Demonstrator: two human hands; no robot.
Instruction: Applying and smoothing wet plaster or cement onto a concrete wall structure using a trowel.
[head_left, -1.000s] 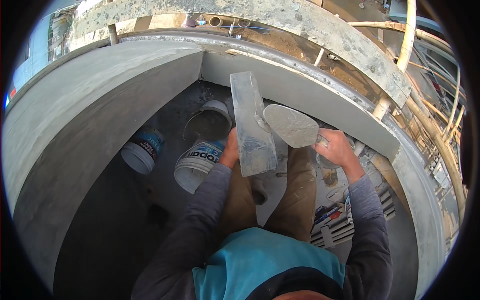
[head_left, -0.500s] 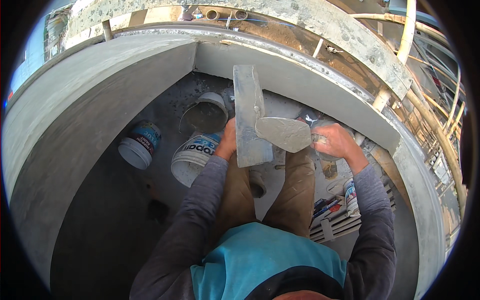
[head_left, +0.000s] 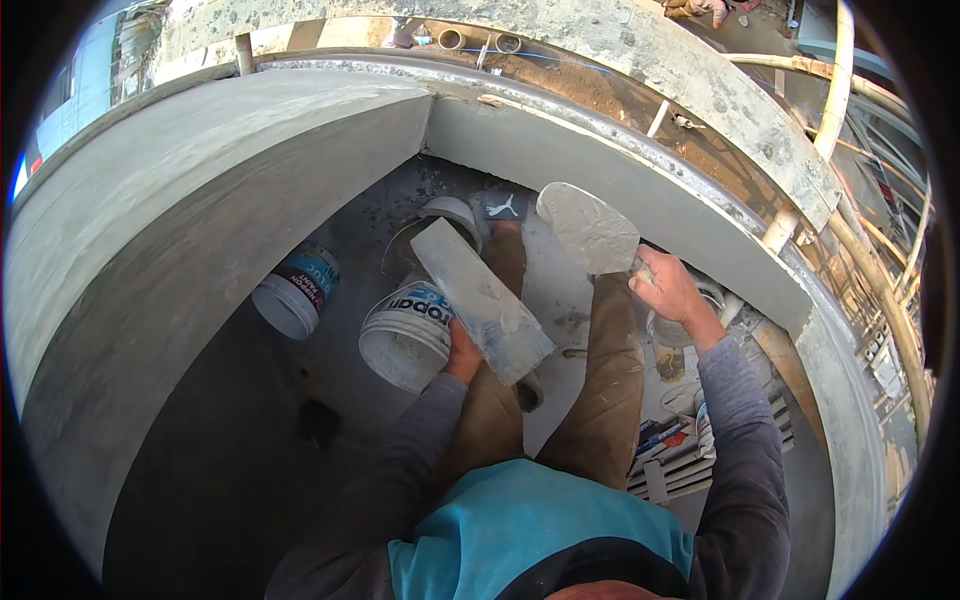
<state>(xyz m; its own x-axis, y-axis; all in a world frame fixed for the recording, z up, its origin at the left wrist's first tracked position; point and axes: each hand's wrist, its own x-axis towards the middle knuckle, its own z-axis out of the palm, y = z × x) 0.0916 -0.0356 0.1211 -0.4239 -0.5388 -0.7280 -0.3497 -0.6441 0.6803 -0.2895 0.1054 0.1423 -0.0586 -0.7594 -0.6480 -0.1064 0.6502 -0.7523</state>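
- Left hand (head_left: pixel 462 352) holds the slanted board (head_left: pixel 480 300) from underneath, fingers mostly hidden.
- Right hand (head_left: pixel 672 288) is clamped on the trowel (head_left: pixel 590 230), which is right of the board, apart from it.
- White bucket (head_left: pixel 400 352) beside the left hand: large dark lettering, blue patch.
- Farther-left paint bucket (head_left: pixel 287 306): white lettering on dark and blue.

Beam (head_left: pixel 700 95): bright in daylight, palest at upper left.
Floor (head_left: pixel 230 460): dim, almost black at lower left.
Left wall (head_left: pixel 220 250): inner face shaded, bent by fisheye.
Trowel (head_left: pixel 588 228): rather sharp.
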